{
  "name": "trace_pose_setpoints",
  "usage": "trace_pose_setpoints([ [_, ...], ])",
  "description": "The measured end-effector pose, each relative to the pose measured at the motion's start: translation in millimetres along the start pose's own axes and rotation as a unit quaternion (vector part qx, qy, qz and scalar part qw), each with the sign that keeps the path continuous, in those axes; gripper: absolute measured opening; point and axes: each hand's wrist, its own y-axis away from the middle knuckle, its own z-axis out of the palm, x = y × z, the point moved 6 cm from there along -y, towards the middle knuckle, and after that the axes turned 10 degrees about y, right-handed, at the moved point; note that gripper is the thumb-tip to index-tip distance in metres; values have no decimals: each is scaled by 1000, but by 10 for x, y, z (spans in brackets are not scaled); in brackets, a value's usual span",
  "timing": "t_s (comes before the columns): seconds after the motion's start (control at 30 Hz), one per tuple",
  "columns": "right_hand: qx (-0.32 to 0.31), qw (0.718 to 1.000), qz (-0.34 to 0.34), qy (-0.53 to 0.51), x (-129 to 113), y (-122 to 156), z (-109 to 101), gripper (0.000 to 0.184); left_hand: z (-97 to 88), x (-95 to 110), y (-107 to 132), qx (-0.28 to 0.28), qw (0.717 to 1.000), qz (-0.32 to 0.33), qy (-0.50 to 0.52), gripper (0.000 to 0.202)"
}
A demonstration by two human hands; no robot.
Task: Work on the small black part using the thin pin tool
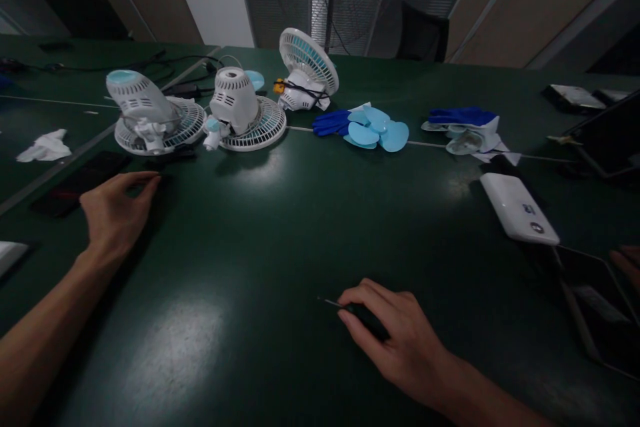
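Observation:
My right hand (pixel 395 340) is closed around the dark handle of a screwdriver (pixel 369 321). Its thin metal shaft points left, low over the green table (pixel 280 233). On the left, my left hand (pixel 117 210) has thumb and fingertips brought together in a pinch; whatever is between them is too small or dark to make out. Beside that hand lies a dark flat object (pixel 80 180). Just beyond it, two white fan bodies rest on their round grilles, a left one (pixel 145 107) and a right one (pixel 234 103).
Farther back, a third small fan (pixel 307 70) stands tilted with its cord bundled. A light blue fan blade (pixel 379 128) lies by blue gloves (pixel 330 123); more gloves (pixel 465 125) lie rightward. A white power bank (pixel 520 207) and another person's fingers (pixel 629 263) are at right.

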Motion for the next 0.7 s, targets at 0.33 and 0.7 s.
trace_pose_setpoints([
  [0.33, -3, 1000, -12, 2, 11, 12, 18, 12, 30, 96, 60, -93, 994, 6, -51, 51],
  [0.7, -2, 1000, -5, 1, -3, 32, 11, 12, -3, -51, 13, -104, 992, -67, -5, 52],
])
